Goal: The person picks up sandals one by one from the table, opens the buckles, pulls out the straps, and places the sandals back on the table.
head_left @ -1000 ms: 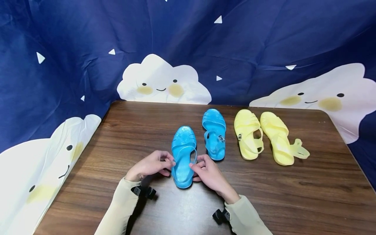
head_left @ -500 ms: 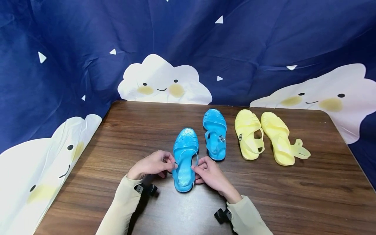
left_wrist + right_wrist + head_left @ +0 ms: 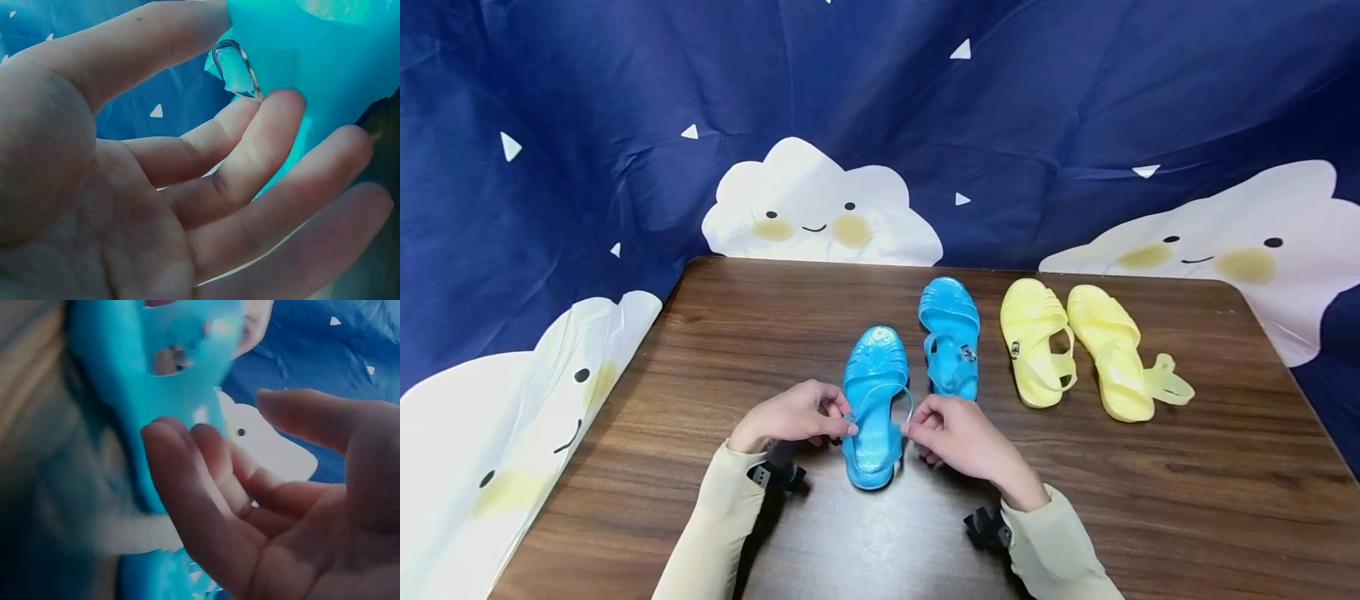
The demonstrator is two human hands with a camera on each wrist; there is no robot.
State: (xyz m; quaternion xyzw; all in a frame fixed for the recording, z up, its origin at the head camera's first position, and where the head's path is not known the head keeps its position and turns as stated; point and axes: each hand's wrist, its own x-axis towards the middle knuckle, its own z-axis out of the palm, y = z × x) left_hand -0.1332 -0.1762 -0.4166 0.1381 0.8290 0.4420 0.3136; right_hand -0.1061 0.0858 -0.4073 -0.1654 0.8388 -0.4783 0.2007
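Observation:
A blue jelly sandal (image 3: 876, 362) lies on the table, toe pointing away, with its thin strap arched over the right side. At its left edge my left hand (image 3: 805, 412) pinches the strap by a small metal buckle (image 3: 237, 70), which shows between thumb and fingers in the left wrist view. To the right of the sandal is my right hand (image 3: 958, 435), its fingertips close beside the strap. From the right wrist view, the thumb stands apart from the bent fingers (image 3: 178, 462), and nothing shows between them. The matching blue sandal (image 3: 949, 310) lies just behind that hand.
Two yellow sandals, one with its strap closed (image 3: 1032, 333) and one with its strap spread out sideways (image 3: 1122, 358), lie to the right on the brown wooden table (image 3: 760, 333). A dark blue curtain (image 3: 880, 75) with clouds hangs behind the table.
The sandal shifted slightly toward me and to the right, then stayed. My right hand has moved right, off the sandal's edge, and now covers the other blue sandal's heel. The left hand keeps its pinch.

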